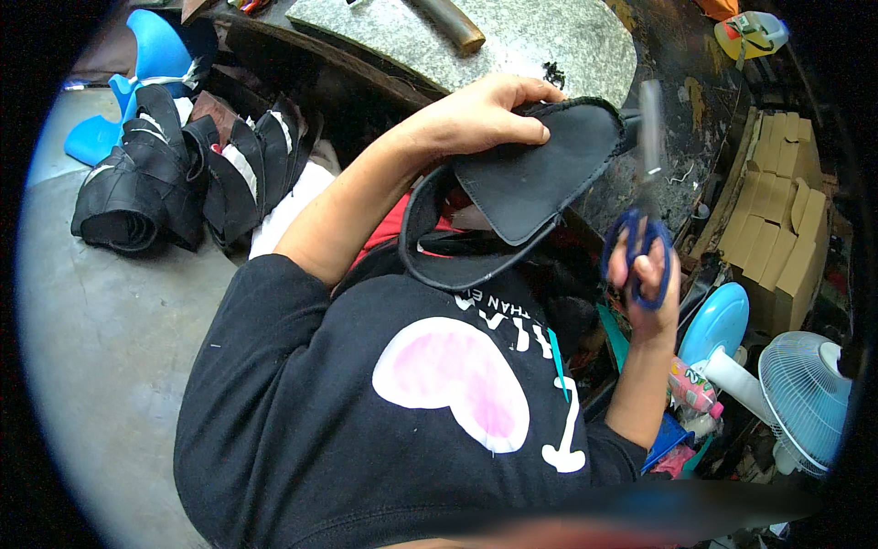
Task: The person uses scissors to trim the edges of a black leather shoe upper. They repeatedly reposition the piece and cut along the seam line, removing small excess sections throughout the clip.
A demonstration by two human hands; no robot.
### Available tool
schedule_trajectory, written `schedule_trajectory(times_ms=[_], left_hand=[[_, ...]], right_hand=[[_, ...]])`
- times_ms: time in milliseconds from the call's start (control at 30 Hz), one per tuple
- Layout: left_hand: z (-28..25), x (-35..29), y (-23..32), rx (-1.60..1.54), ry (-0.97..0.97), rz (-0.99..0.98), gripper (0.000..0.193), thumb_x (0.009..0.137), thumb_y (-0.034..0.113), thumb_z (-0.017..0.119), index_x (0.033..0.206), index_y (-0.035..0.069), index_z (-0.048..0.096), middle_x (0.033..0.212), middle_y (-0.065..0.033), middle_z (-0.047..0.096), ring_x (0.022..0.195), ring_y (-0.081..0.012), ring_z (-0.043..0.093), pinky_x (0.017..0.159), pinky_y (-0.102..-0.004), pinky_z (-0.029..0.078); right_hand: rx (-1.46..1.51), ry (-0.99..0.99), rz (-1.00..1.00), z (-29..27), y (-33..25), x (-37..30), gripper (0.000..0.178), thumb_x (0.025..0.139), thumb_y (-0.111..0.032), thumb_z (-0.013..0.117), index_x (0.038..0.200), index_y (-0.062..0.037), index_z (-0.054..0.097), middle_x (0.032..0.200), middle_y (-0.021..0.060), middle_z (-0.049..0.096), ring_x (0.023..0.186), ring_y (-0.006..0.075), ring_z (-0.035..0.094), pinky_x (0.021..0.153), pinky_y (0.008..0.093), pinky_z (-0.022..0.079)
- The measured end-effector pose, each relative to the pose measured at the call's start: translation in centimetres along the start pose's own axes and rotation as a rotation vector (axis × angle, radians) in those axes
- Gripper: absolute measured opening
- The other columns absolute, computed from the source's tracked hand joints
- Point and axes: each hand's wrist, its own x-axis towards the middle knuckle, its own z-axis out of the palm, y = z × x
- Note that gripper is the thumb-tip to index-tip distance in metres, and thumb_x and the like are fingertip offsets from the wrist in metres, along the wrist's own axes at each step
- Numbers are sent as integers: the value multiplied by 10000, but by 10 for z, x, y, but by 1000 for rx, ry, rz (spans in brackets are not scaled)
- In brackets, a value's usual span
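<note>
Black piece (540, 174) is held by the counter (572, 46) in the left grip (489, 114), scissors (651, 170) in the right grip (649, 274), blades (650, 128) near its edge (611, 146), too blurred to read; edge probably best kept taut, cuts short.

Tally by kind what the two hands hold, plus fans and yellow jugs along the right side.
Scissors in the right hand: 1
Black piece in the left hand: 1
Fan: 1
Yellow jug: 1
Total: 4
</note>
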Motion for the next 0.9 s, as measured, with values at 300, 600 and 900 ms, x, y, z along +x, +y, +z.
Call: schedule_trajectory(times_ms=[300, 600, 900], left_hand=[[-3, 1, 1, -9, -30, 62, 513, 738, 100, 607, 1219, -68, 550, 1024, -91, 641, 904, -131, 593, 849, -259, 481], [-8, 2, 2, -6, -117, 3, 541, 753, 68, 625, 1266, -61, 516, 1117, -67, 621, 990, -116, 571, 923, -258, 453], [-3, 1, 1, -30, -66, 80, 490, 731, 92, 591, 1193, -70, 577, 936, -75, 661, 802, -110, 609, 769, -236, 503]], right_hand=[[378, -336, 95, 21, 23, -15, 843, 751, -795, 478, 1025, 0, 531, 614, 73, 560, 515, 143, 512, 530, 245, 412], [451, -373, 103, 30, 24, -16, 819, 782, -808, 373, 953, -12, 464, 538, 48, 502, 429, 120, 458, 451, 228, 395], [652, -416, 107, 28, 35, -14, 835, 782, -806, 377, 957, 4, 484, 532, 53, 494, 430, 129, 450, 454, 247, 394]])
